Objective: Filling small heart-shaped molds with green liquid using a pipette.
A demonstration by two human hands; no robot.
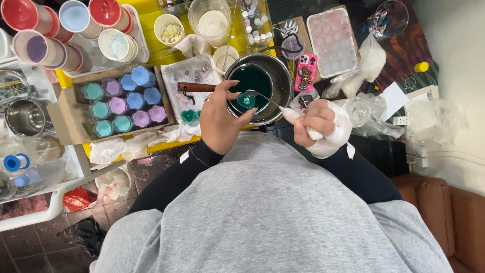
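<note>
Teal wax fills small heart mould [246,100], pinched between fingers of left hand [218,120] over steel pot [262,83]. Right hand [316,121], beside grip, fist closed round spoon [260,95] handle, bowl touching mould. Judged: filling step; next move needs level mould.

Head camera, steeply downward, close overhead.

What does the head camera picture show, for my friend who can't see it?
A person's left hand holds a small teal heart-shaped piece over a metal pot of dark green liquid, while the right hand spoons with a cloth-wrapped spoon. A box of teal, purple and blue pieces sits left.
</note>
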